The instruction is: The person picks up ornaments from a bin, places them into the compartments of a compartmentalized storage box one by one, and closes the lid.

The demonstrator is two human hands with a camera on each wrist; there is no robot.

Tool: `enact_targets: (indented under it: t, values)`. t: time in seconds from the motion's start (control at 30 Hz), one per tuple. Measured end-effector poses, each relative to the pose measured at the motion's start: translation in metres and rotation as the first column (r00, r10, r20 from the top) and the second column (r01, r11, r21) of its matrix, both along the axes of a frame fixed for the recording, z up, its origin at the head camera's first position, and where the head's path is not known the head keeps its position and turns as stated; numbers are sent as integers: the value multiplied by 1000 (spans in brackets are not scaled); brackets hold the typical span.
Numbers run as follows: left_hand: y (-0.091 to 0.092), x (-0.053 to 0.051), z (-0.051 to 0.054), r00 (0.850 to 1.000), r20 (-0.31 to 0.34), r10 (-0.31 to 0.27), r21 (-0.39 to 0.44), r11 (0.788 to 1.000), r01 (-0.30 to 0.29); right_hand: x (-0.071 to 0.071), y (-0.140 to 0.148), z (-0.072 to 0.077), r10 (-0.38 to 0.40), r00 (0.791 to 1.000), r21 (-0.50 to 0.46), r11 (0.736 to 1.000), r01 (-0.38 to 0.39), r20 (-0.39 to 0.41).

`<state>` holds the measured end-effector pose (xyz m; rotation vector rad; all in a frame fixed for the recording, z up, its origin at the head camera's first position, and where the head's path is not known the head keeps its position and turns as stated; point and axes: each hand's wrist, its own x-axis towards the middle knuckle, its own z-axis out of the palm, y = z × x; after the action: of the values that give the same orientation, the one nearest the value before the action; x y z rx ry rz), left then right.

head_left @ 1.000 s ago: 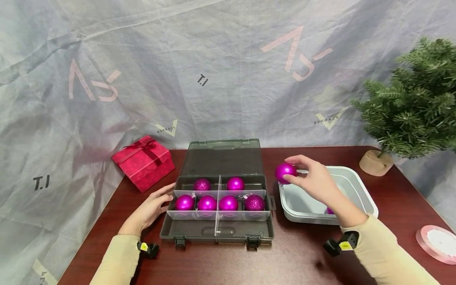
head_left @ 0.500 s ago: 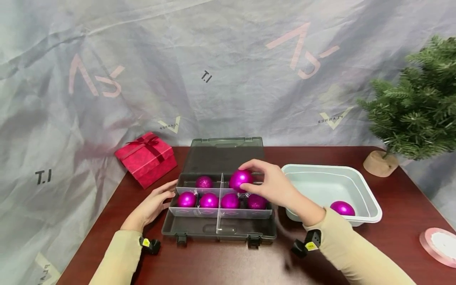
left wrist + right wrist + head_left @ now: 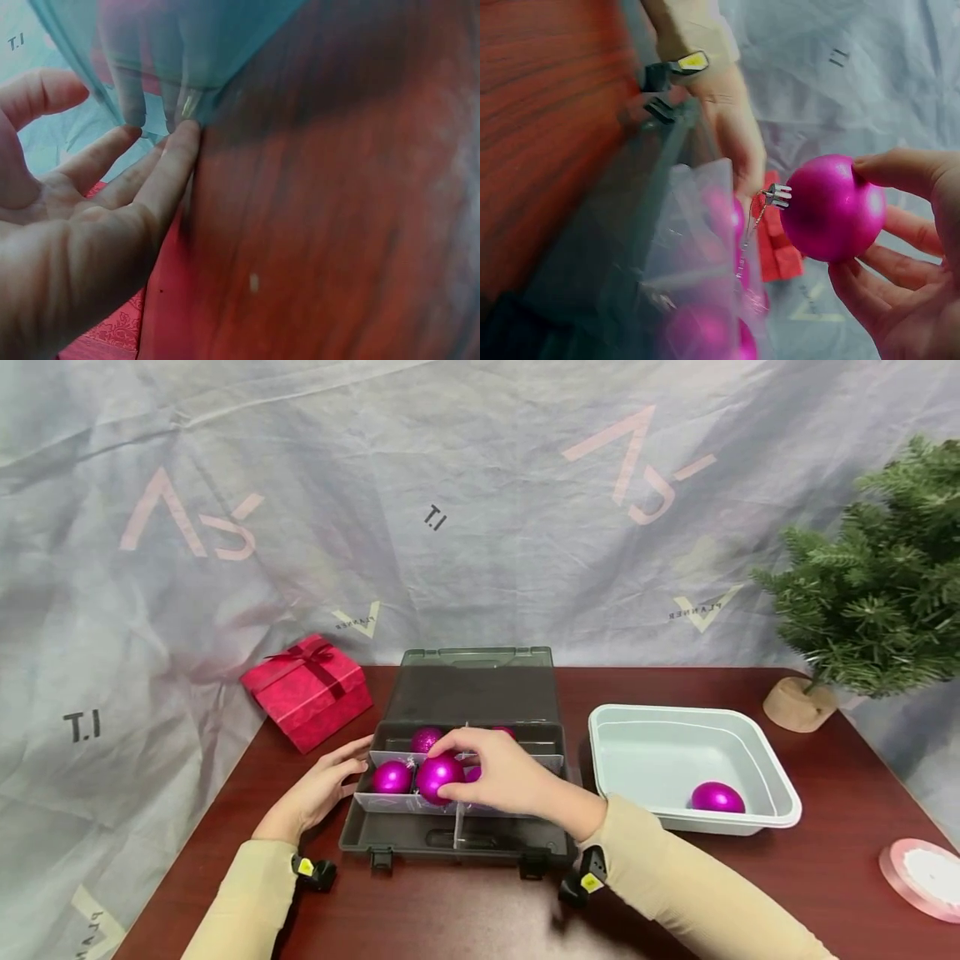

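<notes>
My right hand (image 3: 510, 777) pinches a shiny magenta Christmas bauble (image 3: 439, 778) between thumb and fingertips, over the middle row of a dark translucent divided box (image 3: 397, 835). In the right wrist view, the held bauble (image 3: 829, 210) shows its silver cap and a hanging thread. Another smooth bauble (image 3: 392, 777) sits in the box at middle left, with a glittery bauble (image 3: 426, 740) behind. The right hand partly hides the baubles on the box's right side. My left hand (image 3: 318, 789) touches the box's left wall with outstretched fingertips (image 3: 187, 131).
Right of the box stands a pale tray (image 3: 630, 743) holding one magenta bauble (image 3: 717, 797). The box's raised lid (image 3: 472, 685) leans back behind it. A red gift box (image 3: 307, 689), a small artificial tree (image 3: 885, 585) and a pink ribbon roll (image 3: 926, 877) stand around.
My right hand has carried its bauble leftward from beside the tray, past the box's back right compartment, to the left half of the middle row. The left hand stays at the box's side.
</notes>
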<state>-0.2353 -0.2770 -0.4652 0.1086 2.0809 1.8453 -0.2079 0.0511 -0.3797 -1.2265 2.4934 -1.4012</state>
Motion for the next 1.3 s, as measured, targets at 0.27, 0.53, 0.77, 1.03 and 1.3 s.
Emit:
enact_targets:
  t: [0.27,0.53,0.77,1.03,1.3]
  values:
    - [1,0,0,1000,2,3,0,1000,-3,3,-22,-13,68,997,185,981,-59,-42]
    - [1,1,2,1000,10,10,-3,1000,-10,5,-31,-24,155,987,354,926,-127,-52]
    - [2,0,2,1000,1,1,6,1000,-1,6,-36,-31,213,969,446,885,-136,-128]
    - [1,-1,0,1000,-7,0,0,1000,0,7,-36,-36,248,955,488,861,-142,-160]
    - [1,0,-2,1000,-16,0,-4,1000,0,8,-22,-27,248,960,392,902,-179,-133]
